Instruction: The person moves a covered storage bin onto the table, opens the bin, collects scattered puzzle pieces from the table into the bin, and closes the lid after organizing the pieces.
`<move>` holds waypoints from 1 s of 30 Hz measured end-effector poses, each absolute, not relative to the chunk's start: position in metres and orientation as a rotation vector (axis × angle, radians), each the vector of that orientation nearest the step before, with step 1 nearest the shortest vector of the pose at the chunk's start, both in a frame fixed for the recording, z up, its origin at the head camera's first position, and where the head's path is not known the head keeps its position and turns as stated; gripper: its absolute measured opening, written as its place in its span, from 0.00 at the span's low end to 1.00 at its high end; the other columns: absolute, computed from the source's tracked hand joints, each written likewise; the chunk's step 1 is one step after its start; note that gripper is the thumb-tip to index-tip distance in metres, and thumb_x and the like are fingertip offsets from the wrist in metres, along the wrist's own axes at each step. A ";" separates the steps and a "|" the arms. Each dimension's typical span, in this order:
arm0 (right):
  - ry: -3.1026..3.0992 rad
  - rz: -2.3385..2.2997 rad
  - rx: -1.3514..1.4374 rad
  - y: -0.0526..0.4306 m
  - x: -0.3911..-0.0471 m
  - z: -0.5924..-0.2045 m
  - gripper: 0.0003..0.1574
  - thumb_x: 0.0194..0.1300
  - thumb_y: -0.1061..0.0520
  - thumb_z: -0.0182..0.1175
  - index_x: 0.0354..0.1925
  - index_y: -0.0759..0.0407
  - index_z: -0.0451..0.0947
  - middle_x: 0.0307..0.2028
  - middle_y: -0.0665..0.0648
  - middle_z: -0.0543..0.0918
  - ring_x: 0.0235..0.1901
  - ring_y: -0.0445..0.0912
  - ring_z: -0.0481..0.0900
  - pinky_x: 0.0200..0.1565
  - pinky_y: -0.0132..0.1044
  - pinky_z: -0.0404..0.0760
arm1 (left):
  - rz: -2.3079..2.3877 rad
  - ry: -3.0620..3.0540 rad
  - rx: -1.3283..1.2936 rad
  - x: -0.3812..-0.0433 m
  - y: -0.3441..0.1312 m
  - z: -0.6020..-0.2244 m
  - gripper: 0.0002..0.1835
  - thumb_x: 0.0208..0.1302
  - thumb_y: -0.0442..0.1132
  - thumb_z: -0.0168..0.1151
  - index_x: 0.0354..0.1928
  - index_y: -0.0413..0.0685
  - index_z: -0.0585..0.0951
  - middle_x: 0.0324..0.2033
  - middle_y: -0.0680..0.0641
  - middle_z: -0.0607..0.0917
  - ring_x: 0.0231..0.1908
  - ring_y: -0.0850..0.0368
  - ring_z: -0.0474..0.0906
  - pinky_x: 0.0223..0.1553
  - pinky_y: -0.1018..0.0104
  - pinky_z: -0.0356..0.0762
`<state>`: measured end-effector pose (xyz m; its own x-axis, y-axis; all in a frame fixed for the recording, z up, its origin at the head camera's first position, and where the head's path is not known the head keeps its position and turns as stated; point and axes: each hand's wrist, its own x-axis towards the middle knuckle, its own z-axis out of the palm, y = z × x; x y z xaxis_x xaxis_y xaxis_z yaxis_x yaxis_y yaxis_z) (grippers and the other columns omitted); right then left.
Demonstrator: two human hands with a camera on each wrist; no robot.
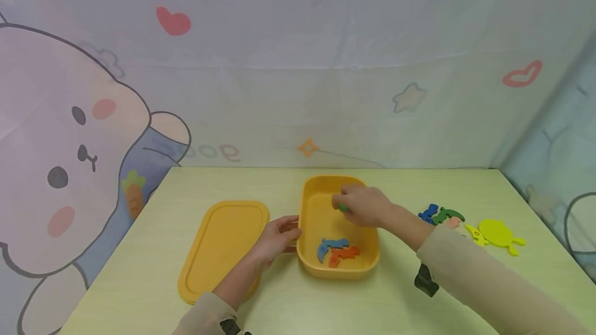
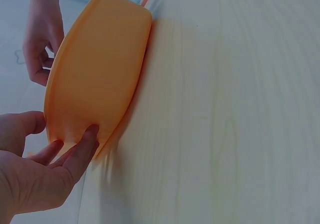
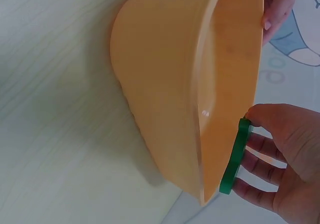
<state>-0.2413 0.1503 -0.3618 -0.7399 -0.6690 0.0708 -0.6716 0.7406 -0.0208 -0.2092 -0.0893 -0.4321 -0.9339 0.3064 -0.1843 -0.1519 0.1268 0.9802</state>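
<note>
A yellow-orange plastic box stands on the table. Inside lie a blue animal-shaped piece and an orange-red one. Over the box's far right part, my right hand pinches a thin green piece by its edges between thumb and fingers; its outline is mostly hidden in the head view. My left hand steadies the box from outside. Its fingertips rest against the outer wall, with the thumb beside the rim.
A flat yellow-orange lid lies left of the box. On the right are a dark blue piece, a green piece, a pink piece, a yellow piece and a yellow turtle-shaped piece. A printed curtain hangs behind the table.
</note>
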 end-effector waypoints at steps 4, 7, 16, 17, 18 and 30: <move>-2.894 0.078 1.109 0.146 -0.240 -0.365 0.09 0.59 0.60 0.58 0.39 0.48 0.76 0.29 0.50 0.72 0.25 0.43 0.67 0.18 0.29 0.65 | 1.866 2.074 0.150 -0.209 -0.089 -0.433 0.24 0.66 0.36 0.51 0.63 0.36 0.65 0.57 0.34 0.72 0.51 0.43 0.75 0.43 0.56 0.81; -2.887 0.088 1.120 0.144 -0.240 -0.367 0.09 0.60 0.60 0.58 0.39 0.49 0.76 0.29 0.50 0.72 0.25 0.44 0.67 0.19 0.29 0.66 | 1.869 2.075 0.146 -0.210 -0.089 -0.433 0.25 0.66 0.36 0.52 0.63 0.36 0.65 0.57 0.33 0.72 0.50 0.43 0.76 0.43 0.57 0.81; -2.842 0.120 1.154 0.139 -0.240 -0.371 0.10 0.59 0.61 0.59 0.40 0.49 0.77 0.29 0.50 0.73 0.24 0.44 0.68 0.19 0.29 0.65 | 1.859 2.082 0.136 -0.210 -0.089 -0.434 0.25 0.66 0.36 0.52 0.63 0.37 0.65 0.57 0.34 0.72 0.50 0.44 0.76 0.42 0.57 0.81; -2.842 0.121 1.157 0.139 -0.240 -0.371 0.10 0.59 0.60 0.59 0.40 0.49 0.77 0.29 0.50 0.73 0.24 0.44 0.67 0.19 0.28 0.65 | 1.859 2.082 0.134 -0.210 -0.089 -0.434 0.24 0.66 0.36 0.52 0.63 0.37 0.65 0.57 0.34 0.72 0.50 0.44 0.76 0.42 0.57 0.81; -2.843 0.122 1.158 0.138 -0.240 -0.371 0.10 0.59 0.60 0.59 0.40 0.49 0.77 0.29 0.50 0.73 0.24 0.44 0.67 0.18 0.28 0.65 | 1.859 2.082 0.135 -0.210 -0.089 -0.434 0.24 0.66 0.36 0.51 0.63 0.37 0.65 0.57 0.34 0.72 0.50 0.44 0.76 0.42 0.57 0.81; -2.849 0.112 1.156 0.136 -0.241 -0.372 0.09 0.60 0.60 0.58 0.40 0.48 0.76 0.29 0.50 0.72 0.24 0.43 0.67 0.18 0.28 0.65 | 1.870 2.071 0.146 -0.209 -0.090 -0.433 0.24 0.67 0.35 0.50 0.64 0.37 0.64 0.58 0.34 0.72 0.51 0.43 0.75 0.42 0.56 0.81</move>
<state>-0.2407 0.1365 -0.3724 -0.7159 -0.6927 0.0873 -0.6974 0.7154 -0.0429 -0.2088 -0.0895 -0.4334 -0.9349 0.3033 -0.1844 -0.1526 0.1255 0.9803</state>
